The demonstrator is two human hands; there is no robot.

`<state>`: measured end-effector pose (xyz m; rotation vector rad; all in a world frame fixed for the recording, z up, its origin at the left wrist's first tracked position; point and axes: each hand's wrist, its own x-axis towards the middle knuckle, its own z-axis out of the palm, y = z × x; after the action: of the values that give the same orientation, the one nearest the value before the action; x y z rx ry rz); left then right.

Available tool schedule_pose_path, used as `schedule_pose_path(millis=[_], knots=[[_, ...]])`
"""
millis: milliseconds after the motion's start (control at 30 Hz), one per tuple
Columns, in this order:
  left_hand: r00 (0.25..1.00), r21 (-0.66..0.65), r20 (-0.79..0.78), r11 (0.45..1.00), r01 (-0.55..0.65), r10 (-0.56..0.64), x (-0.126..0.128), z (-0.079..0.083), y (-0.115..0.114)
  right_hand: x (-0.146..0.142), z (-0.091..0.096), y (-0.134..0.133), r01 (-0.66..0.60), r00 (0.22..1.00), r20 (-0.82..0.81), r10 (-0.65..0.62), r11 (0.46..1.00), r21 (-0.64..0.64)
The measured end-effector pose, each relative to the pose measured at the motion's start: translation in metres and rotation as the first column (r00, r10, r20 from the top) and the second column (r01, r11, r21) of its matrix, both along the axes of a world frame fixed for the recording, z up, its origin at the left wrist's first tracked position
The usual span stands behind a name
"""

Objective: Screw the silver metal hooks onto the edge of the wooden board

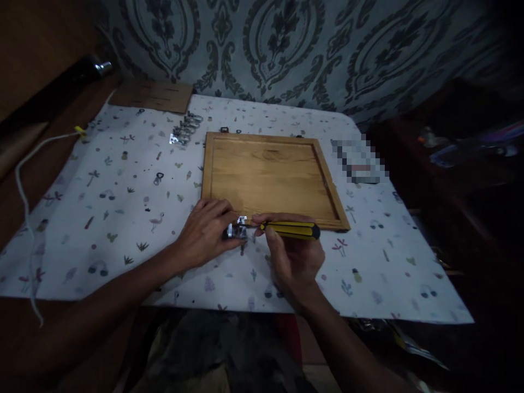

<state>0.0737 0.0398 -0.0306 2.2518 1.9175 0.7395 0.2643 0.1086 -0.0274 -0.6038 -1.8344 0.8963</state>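
A screwdriver (291, 230) with a yellow and black handle lies level in my right hand (298, 256), whose fingers are closed round it. Its tip points left, toward a shiny metal fitting (237, 231) that looks like a latch. My left hand (208, 225) pinches this fitting against the near edge of a wooden framed panel (262, 174). Whether the tip touches a screw is too small to tell. The panel lies flat, its raised rim facing up, with small dark metal hardware (224, 130) along the far edge.
Several metal fittings (186, 128) sit in a row behind the panel's left side, near a cardboard piece (151, 97). A blurred-out object (360, 159) lies to the right. A white cable (25, 196) runs down the left of the patterned tablecloth (123, 218). A patterned wall (282, 49) rises behind.
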Motion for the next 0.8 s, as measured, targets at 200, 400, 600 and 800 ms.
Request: schedule_pose_path(millis=[200, 400, 600, 800], knots=[[1.000, 0.015, 0.003, 1.000, 0.002, -0.002, 0.000, -0.001, 0.000, 0.001, -0.001, 0.003, 0.003, 0.999, 0.032, -0.004, 0.999, 0.036], [1.000, 0.037, -0.011, 0.999, 0.005, -0.005, 0.000, -0.001, 0.000, 0.000, -0.002, 0.005, 0.009, 0.999, 0.041, -0.013, 0.997, 0.078], [1.000, 0.041, -0.014, 0.999, 0.003, -0.003, -0.001, -0.001, 0.000, -0.003, 0.008, 0.006, 0.012, 0.998, 0.054, -0.025, 0.973, 0.229], [1.000, 0.031, -0.028, 1.000, 0.002, -0.001, 0.000, -0.001, 0.000, -0.004, 0.009, 0.009, 0.006, 0.997, 0.076, -0.024, 0.974, 0.225]])
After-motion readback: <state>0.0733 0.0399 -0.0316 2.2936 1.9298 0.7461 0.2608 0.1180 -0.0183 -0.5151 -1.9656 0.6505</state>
